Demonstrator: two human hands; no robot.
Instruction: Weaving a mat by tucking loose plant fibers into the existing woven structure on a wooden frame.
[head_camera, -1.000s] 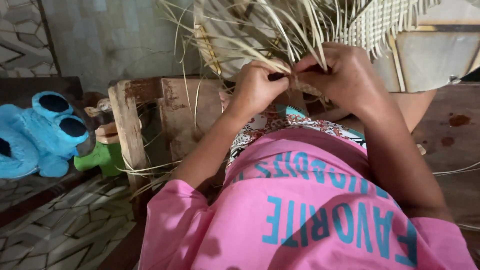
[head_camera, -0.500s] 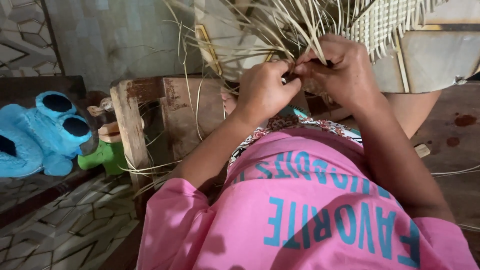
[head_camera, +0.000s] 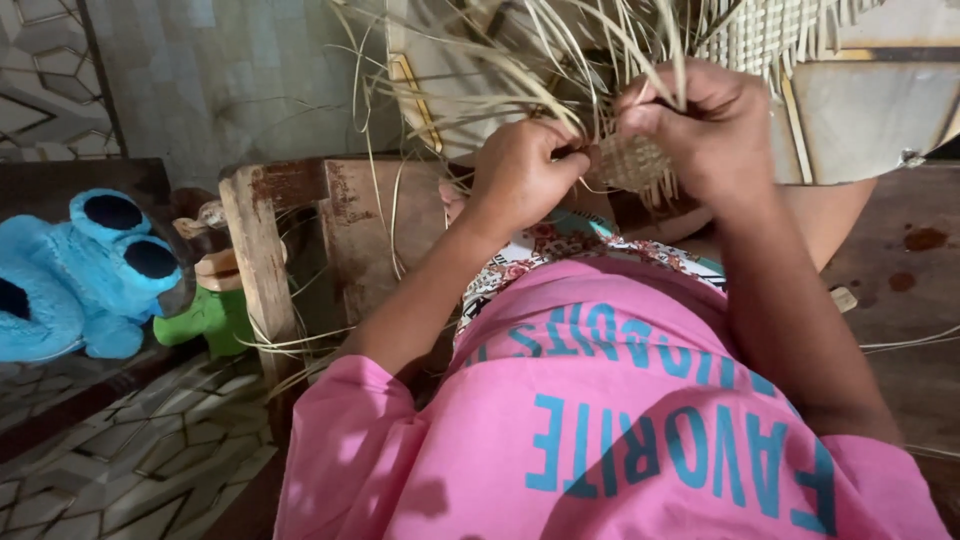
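Weaving step: left hand (head_camera: 520, 170) and right hand (head_camera: 700, 120) pinch straw strips (head_camera: 500, 60) at the small woven piece (head_camera: 630, 160); next interlacing likely demands steady tension.

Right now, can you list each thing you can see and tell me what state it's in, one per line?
Left hand: closed, pinching straw strands.
Right hand: closed, gripping strands above the woven patch.
Woven straw piece: partly woven, loose strands fanning out.
Wooden chair: upright, worn, stray strands draped on it.
Blue plush toy: lying on the bench, untouched.
Green toy: beside the chair, partly hidden.
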